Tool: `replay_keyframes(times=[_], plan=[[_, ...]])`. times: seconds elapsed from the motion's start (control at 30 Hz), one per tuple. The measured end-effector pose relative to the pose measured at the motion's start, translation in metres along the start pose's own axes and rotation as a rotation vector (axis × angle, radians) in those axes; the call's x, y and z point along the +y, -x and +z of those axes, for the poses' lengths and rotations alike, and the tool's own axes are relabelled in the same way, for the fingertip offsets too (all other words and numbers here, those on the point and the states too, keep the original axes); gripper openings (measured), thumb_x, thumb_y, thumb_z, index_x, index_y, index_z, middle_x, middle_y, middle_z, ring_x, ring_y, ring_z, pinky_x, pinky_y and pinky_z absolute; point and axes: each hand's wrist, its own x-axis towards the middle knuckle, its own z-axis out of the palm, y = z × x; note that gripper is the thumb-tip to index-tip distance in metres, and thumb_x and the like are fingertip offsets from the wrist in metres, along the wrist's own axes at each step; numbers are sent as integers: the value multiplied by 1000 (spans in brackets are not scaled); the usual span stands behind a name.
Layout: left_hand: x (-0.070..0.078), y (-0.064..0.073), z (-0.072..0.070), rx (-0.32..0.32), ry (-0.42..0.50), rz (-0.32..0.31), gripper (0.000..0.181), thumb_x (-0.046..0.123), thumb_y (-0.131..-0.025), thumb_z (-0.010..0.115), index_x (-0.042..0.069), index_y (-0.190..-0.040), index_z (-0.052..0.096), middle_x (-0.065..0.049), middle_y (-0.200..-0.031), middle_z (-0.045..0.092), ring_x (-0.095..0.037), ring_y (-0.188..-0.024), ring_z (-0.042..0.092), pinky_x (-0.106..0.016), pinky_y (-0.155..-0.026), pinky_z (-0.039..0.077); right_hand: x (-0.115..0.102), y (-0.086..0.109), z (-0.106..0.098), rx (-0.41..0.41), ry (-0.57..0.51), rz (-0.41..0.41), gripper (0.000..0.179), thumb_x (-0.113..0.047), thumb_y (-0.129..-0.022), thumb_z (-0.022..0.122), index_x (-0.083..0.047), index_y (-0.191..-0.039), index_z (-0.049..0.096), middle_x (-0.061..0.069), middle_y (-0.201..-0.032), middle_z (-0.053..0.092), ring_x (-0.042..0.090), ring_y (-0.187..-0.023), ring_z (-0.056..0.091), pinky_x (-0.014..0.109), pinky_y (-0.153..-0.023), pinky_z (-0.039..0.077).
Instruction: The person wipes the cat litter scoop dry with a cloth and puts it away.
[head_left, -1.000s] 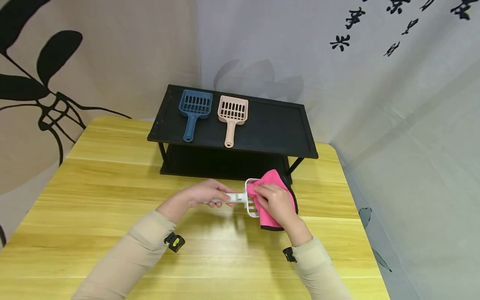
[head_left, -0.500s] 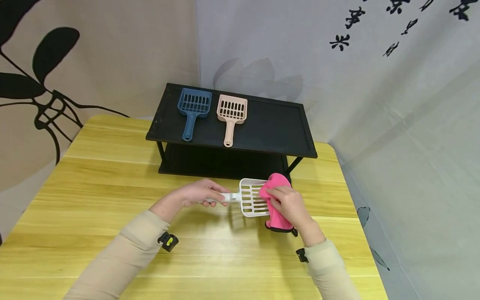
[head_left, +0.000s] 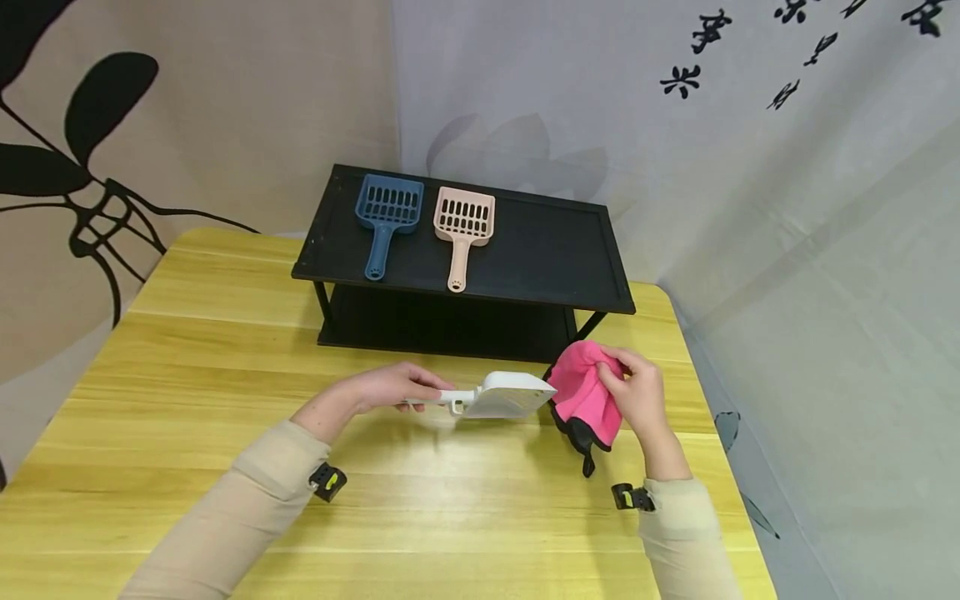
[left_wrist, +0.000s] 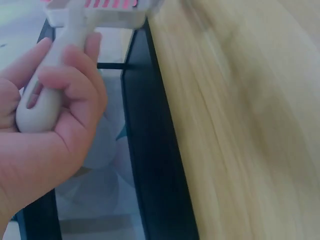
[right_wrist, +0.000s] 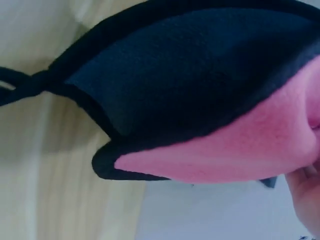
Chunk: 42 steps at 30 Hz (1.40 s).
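My left hand (head_left: pixel 401 387) grips the handle of a white slotted litter scoop (head_left: pixel 512 395), held above the table and tilted so its side shows. In the left wrist view my fingers (left_wrist: pixel 80 85) curl round the scoop's pale handle (left_wrist: pixel 45 107). To the right, my right hand (head_left: pixel 636 390) pinches a pink cloth (head_left: pixel 581 383) with black edging, beside the scoop's front edge; whether they touch I cannot tell. The right wrist view shows the cloth's dark underside (right_wrist: pixel 190 65) and a black loop (right_wrist: pixel 20 85) at its corner.
A black two-tier rack (head_left: pixel 547 250) stands at the back of the wooden table (head_left: pixel 450 517). On its top lie a blue litter scoop (head_left: pixel 388 204) and a beige litter scoop (head_left: pixel 464 215). A printed curtain (head_left: pixel 525 75) hangs behind.
The white scoop has turned from showing its slotted face to nearly edge-on. My right hand has moved right with the cloth, off the scoop's slotted face.
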Motion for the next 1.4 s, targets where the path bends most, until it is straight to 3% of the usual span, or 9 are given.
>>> replay_keyframes(times=[0.1,0.3,0.47,0.6,0.8,0.9,1.07,1.2,1.4], plan=[[3,-1,2,7,-61,13,34,20,-93,57,6,-124,61,-8,-108,61,-16,-73,50,-23,-59,39,-13,-2,5,-18,2,-59,21,4,-76,71,3,-97,71,19,-91,69,23,-76,61,3,-69,43],[9,-5,6,24,-103,62,31,17,-94,55,5,-121,63,-6,-98,60,-14,-67,45,-20,-54,36,-42,1,30,-191,122,-404,22,1,-73,75,-4,-95,73,10,-91,71,24,-86,67,35,-75,56],[8,-4,1,32,-92,85,29,14,-94,54,5,-120,64,-3,-77,50,-12,-58,37,-19,-50,30,-50,7,35,-292,217,-508,24,-3,-72,78,-9,-94,74,5,-93,71,20,-87,67,35,-78,55],[4,0,-4,37,-71,68,29,15,-94,55,6,-120,64,-1,-73,44,-13,-58,36,-20,-52,30,-39,8,27,-335,218,-450,24,-2,-73,76,-7,-95,73,7,-93,71,22,-86,66,36,-77,55],[1,4,-7,8,-117,90,29,15,-92,59,10,-119,66,0,-78,49,-14,-59,37,-21,-52,31,-16,0,8,-317,73,-100,21,4,-79,69,1,-100,69,17,-95,69,23,-78,62,26,-68,54],[2,3,-3,-31,-158,116,27,15,-91,60,11,-117,67,-2,-82,55,-12,-56,35,-19,-50,31,-15,-6,4,-339,7,-7,26,4,-83,65,2,-108,66,19,-99,67,23,-79,60,19,-69,52],[6,2,5,-113,-286,262,24,9,-91,59,5,-113,68,-10,-104,66,-7,-69,45,-18,-60,41,-30,-10,16,-455,-99,-29,32,4,-86,58,2,-117,62,19,-107,65,22,-84,58,20,-73,51],[12,2,10,-163,-368,346,24,7,-91,58,5,-112,69,-9,-103,66,-6,-82,48,-19,-71,45,-44,-9,29,-574,-185,-45,23,4,-88,55,0,-109,64,15,-104,64,19,-86,57,20,-76,50],[16,4,9,-124,-394,382,25,9,-93,56,7,-114,68,-4,-100,66,-9,-86,51,-22,-79,46,-57,-8,36,-762,-238,-51,20,1,-90,51,-2,-107,60,10,-95,59,16,-83,50,21,-72,44]])
